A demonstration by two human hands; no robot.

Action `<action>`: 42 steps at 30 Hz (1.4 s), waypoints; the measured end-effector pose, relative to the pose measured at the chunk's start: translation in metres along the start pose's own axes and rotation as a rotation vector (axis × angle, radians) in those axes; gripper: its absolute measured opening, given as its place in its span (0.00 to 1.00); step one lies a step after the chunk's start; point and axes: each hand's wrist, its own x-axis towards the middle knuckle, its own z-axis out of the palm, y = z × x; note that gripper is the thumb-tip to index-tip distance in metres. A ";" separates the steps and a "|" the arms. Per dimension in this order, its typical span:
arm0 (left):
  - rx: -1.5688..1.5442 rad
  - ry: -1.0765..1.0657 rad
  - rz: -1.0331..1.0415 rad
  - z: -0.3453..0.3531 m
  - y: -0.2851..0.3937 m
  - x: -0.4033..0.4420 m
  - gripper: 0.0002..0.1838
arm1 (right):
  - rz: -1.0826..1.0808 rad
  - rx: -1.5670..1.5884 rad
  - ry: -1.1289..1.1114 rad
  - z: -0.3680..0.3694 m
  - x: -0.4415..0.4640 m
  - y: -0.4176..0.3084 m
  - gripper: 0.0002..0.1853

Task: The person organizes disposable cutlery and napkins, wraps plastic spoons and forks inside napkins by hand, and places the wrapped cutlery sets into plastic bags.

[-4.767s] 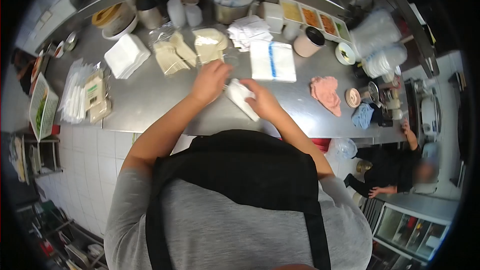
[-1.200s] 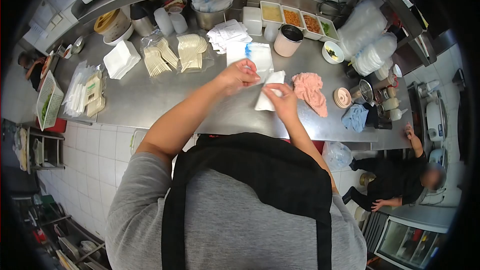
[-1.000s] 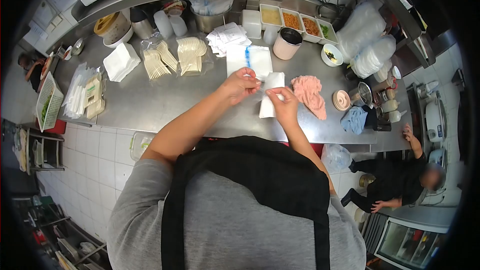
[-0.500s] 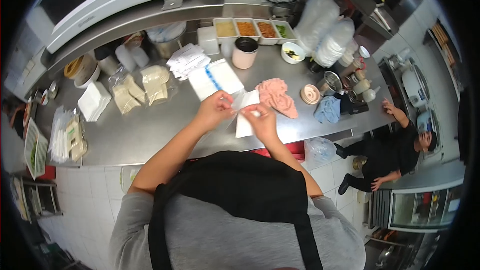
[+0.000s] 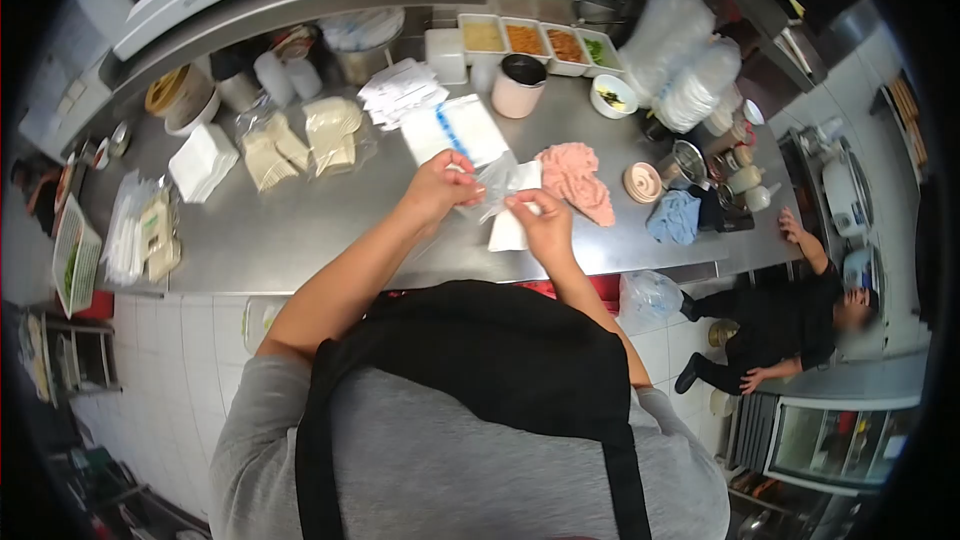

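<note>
A thin clear plastic bag stretches between my two hands over the steel counter. My left hand pinches one side of it with curled fingers. Thumb and forefinger of my right hand are closed on the other side. Beneath the bag and the right hand lies a white folded paper, partly covered. Just beyond my hands is a flat stack of white sheets or bags with a blue stripe. A crumpled pink cloth rests to the right of my right hand.
White tubs of chopped food line the back, near a pink container and a small bowl. Paper slips, wrapped packs and foam boxes stand left. A blue cloth lies right. Another person is beyond the counter's right end.
The plastic bag is more spread out and visible between my hands. My hands have moved slightly apart. The camera view has shifted, so the counter appears higher and farther right.
</note>
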 end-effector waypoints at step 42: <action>1.364 -0.260 1.219 0.096 0.073 -0.093 0.28 | -0.500 -0.334 0.158 -0.042 -0.052 -0.099 0.19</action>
